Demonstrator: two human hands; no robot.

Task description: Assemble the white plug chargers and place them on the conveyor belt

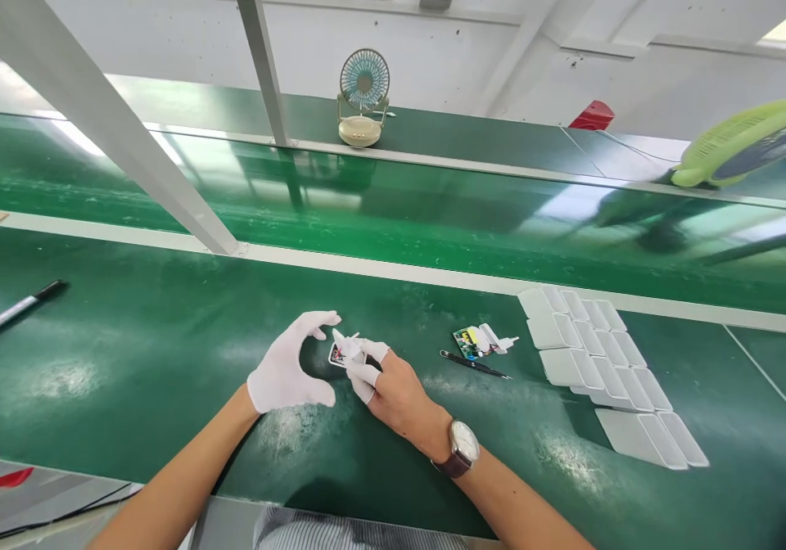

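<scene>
Small circuit board [339, 355] with a white plastic part on it, held low over the green counter [153, 353], near middle. Right hand [393, 390], finger cots on, pinches the board's right edge. Left hand [288, 366], white-gloved, curls around its left side, thumb and forefinger apart; whether it touches, cannot tell. Board looks light, stiff, likely fragile: best gripped by its edges. Just right: a second board with white plug piece [482, 341] and black tweezers [474, 363]. Farther right, rows of white casings [605, 374]. Far left, a marker pen [30, 300]. Far side, a small desk fan [363, 98].
</scene>
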